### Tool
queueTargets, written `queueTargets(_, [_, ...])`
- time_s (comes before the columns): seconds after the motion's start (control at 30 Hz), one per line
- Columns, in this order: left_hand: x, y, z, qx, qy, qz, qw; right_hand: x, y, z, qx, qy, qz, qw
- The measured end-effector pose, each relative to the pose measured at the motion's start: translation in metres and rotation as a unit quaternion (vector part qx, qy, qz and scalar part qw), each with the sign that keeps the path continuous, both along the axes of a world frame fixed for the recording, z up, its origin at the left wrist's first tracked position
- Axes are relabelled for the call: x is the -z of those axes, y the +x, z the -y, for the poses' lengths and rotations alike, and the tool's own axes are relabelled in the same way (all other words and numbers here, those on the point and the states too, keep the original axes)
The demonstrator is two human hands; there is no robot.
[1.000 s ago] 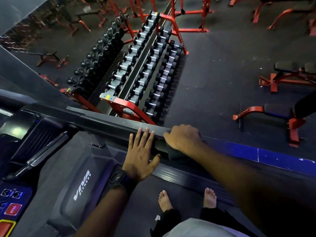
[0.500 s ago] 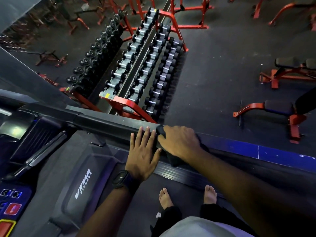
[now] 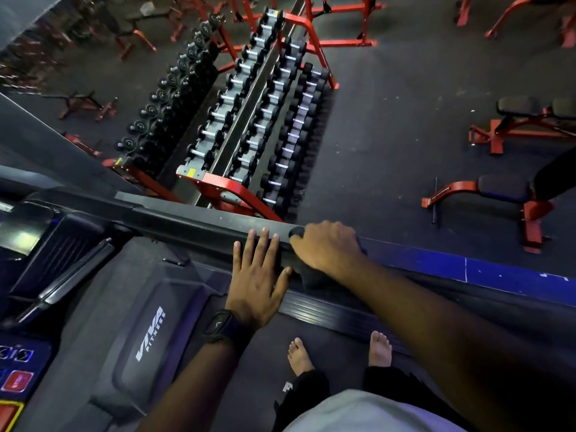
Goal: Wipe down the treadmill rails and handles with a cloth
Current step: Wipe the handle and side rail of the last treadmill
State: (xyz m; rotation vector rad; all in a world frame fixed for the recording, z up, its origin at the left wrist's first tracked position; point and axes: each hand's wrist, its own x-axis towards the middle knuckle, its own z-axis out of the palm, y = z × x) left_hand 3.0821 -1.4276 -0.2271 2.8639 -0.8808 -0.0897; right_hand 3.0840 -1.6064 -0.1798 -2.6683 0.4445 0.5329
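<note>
Head view, looking steeply down: a person stands barefoot on the treadmill belt (image 3: pixel 249 369), both arms reaching to the dark side handrail (image 3: pixel 199 224) that runs from the console at the left towards the middle of the picture. The right hand (image 3: pixel 327 247) is clenched over the rail, fingers curled round a dark cloth (image 3: pixel 311 279) – the cloth is wrapped on the rail under the palm, a fold of it hanging below the hand and a small bit showing past the knuckles. The left hand (image 3: pixel 258 275) lies flat just beside it, fingers straight and grasping nothing, the fingertips on the rail's top and the thumb touching the cloth's hanging edge. A dark wristwatch (image 3: pixel 223 327) sits on the left wrist.

Below the hands runs the ribbed foot rail (image 3: pixel 327 313), and left of the feet is the grey motor cover (image 3: pixel 149 335) lettered VIVA FITNESS. Part of the control panel (image 3: pixel 15 378) shows at the lower left, with a red button. Beyond the rail – on the dark gym floor – stands a red dumbbell rack (image 3: pixel 265 120) with rows of black dumbbells, and red-framed benches (image 3: pixel 530 120) stand well apart at the right.
</note>
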Motion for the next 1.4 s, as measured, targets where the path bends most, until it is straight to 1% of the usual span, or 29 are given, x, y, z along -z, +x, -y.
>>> queueTargets(0.03, [-0.001, -0.001, 0.000, 0.003, 0.001, -0.001, 1.000, 0.001, -0.003, 0.002, 0.021, -0.009, -0.008, 1.000])
queueTargets(0.1, [-0.001, -0.002, -0.001, 0.005, -0.002, 0.003, 1.000, 0.002, -0.020, -0.004, 0.023, -0.067, 0.025, 0.997])
queueTargets(0.17, [0.001, -0.002, 0.000, 0.001, -0.009, 0.006, 1.000, -0.003, -0.036, -0.016, -0.026, -0.126, 0.075, 0.989])
queueTargets(0.2, [0.002, -0.002, 0.001, 0.000, -0.010, 0.005, 1.000, -0.002, -0.038, -0.019, -0.052, -0.128, 0.096, 0.986])
queueTargets(0.27, [0.002, -0.003, 0.003, -0.004, -0.008, 0.003, 1.000, -0.002, -0.027, -0.012, -0.061, -0.076, 0.105, 0.990])
queueTargets(0.33, [0.002, -0.003, 0.004, -0.010, -0.007, 0.003, 1.000, -0.001, -0.010, 0.002, -0.012, -0.007, 0.035, 0.999])
queueTargets(0.37, [0.002, -0.004, 0.004, -0.010, -0.005, 0.002, 1.000, 0.000, -0.007, 0.007, 0.015, -0.001, 0.006, 1.000])
queueTargets(0.43, [0.001, -0.005, 0.004, -0.007, -0.006, 0.001, 1.000, 0.002, -0.017, 0.005, 0.028, -0.055, 0.010, 0.998])
queueTargets(0.5, [0.001, -0.004, 0.004, -0.009, -0.007, 0.002, 1.000, 0.001, -0.038, -0.011, -0.023, -0.137, 0.066, 0.988])
queueTargets(0.53, [0.002, -0.004, 0.005, -0.011, -0.006, 0.004, 1.000, -0.002, -0.045, -0.018, -0.051, -0.150, 0.078, 0.984])
queueTargets(0.57, [0.003, -0.005, 0.006, -0.011, -0.003, 0.005, 1.000, -0.004, -0.047, -0.019, -0.069, -0.142, 0.090, 0.983])
queueTargets(0.63, [0.003, -0.005, 0.006, -0.013, -0.002, 0.005, 1.000, -0.001, -0.030, -0.010, -0.069, -0.082, 0.092, 0.990])
queueTargets(0.73, [0.004, -0.006, 0.008, -0.014, 0.000, 0.003, 1.000, 0.005, -0.007, 0.019, 0.027, 0.020, -0.023, 0.999])
queueTargets(0.77, [0.003, -0.006, 0.009, -0.013, -0.005, 0.004, 1.000, 0.006, -0.008, 0.024, 0.052, 0.022, -0.031, 0.998])
queueTargets(0.8, [0.002, -0.007, 0.009, -0.012, -0.010, 0.004, 1.000, 0.006, -0.016, 0.024, 0.055, 0.007, -0.019, 0.998])
queueTargets(0.83, [0.002, -0.007, 0.010, -0.013, -0.012, 0.005, 1.000, 0.006, -0.027, 0.019, 0.039, -0.034, 0.018, 0.999])
queueTargets(0.87, [0.002, -0.007, 0.011, -0.014, -0.013, 0.007, 1.000, 0.005, -0.036, 0.011, 0.002, -0.089, 0.066, 0.994])
queueTargets(0.9, [0.002, -0.007, 0.011, -0.014, -0.013, 0.008, 1.000, 0.001, -0.046, 0.002, -0.045, -0.127, 0.093, 0.986])
queueTargets(0.93, [0.002, -0.007, 0.012, -0.009, -0.013, 0.008, 1.000, -0.001, -0.049, -0.005, -0.073, -0.133, 0.111, 0.982])
queueTargets(1.0, [0.002, -0.008, 0.013, -0.003, -0.015, 0.003, 1.000, 0.001, -0.036, -0.004, -0.080, -0.075, 0.110, 0.988])
queueTargets(1.07, [0.002, -0.010, 0.015, -0.005, -0.018, -0.003, 1.000, 0.007, -0.016, 0.012, -0.023, 0.008, 0.022, 0.999])
queueTargets(1.1, [0.001, -0.011, 0.015, -0.003, -0.018, -0.002, 1.000, 0.009, -0.011, 0.021, 0.013, 0.028, -0.010, 0.999])
queueTargets(1.17, [-0.001, -0.011, 0.016, 0.002, -0.016, 0.003, 1.000, 0.009, -0.019, 0.026, 0.050, 0.017, -0.013, 0.999])
queueTargets(1.2, [-0.001, -0.011, 0.016, 0.002, -0.015, 0.004, 1.000, 0.010, -0.028, 0.023, 0.043, -0.015, 0.011, 0.999])
queueTargets(1.27, [0.000, -0.011, 0.017, 0.000, -0.013, 0.004, 1.000, 0.005, -0.045, 0.008, -0.017, -0.097, 0.060, 0.993])
queueTargets(1.3, [0.001, -0.012, 0.018, 0.003, -0.014, 0.003, 1.000, 0.003, -0.050, 0.001, -0.044, -0.112, 0.082, 0.989])
queueTargets(1.33, [0.001, -0.012, 0.018, 0.008, -0.016, 0.003, 1.000, 0.001, -0.047, -0.003, -0.058, -0.105, 0.094, 0.988])
queueTargets(1.37, [0.001, -0.012, 0.017, 0.010, -0.018, 0.002, 1.000, 0.000, -0.040, -0.003, -0.056, -0.076, 0.097, 0.991])
queueTargets(1.4, [0.001, -0.012, 0.017, 0.010, -0.018, 0.001, 1.000, 0.002, -0.031, 0.002, -0.039, -0.034, 0.077, 0.996])
